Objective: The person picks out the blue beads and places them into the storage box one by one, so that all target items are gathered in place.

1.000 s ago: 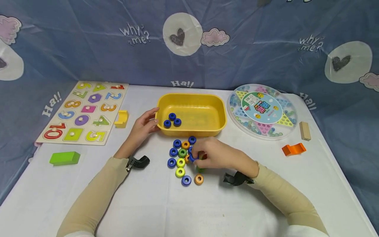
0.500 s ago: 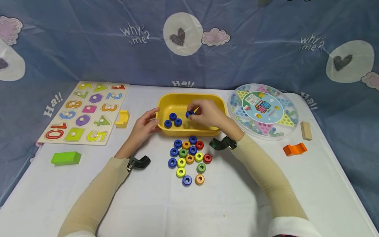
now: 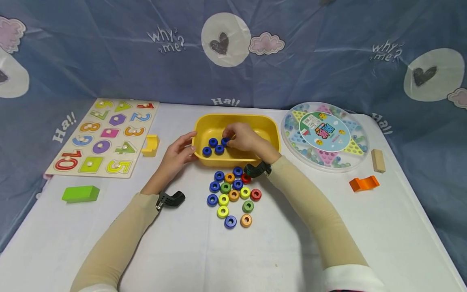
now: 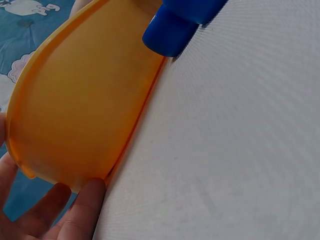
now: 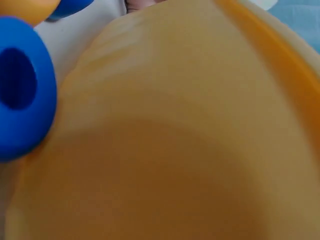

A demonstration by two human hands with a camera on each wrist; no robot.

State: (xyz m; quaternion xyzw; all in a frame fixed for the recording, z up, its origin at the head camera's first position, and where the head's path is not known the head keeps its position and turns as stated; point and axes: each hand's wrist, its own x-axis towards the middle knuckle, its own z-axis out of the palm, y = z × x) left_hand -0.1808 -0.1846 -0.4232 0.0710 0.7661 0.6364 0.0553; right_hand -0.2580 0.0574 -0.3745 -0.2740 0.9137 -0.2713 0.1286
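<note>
A yellow plastic tub [image 3: 270,140] stands at the middle of the table with several blue rings [image 3: 219,149] inside at its left end. My left hand [image 3: 177,151] rests on the tub's left end; in the left wrist view its fingers [image 4: 82,212] touch the outside of the wall. My right hand [image 3: 242,138] is over the tub and pinches a blue ring [image 3: 225,142] beside the others there; the hand hides part of that ring. Below the tub lie loose rings in blue, orange, green, yellow [image 3: 223,211] and red [image 3: 256,194].
To the left are a number puzzle board [image 3: 98,140], a yellow arch block [image 3: 150,146] and a green block [image 3: 80,194]. At right lie a round marble game board [image 3: 324,136], an orange arch block [image 3: 364,183] and a plain wooden block [image 3: 378,161].
My right hand has taken a blue ring from the loose rings, carried it up into the tub, then moved left to the other blue rings. My left hand has stayed on the tub.
</note>
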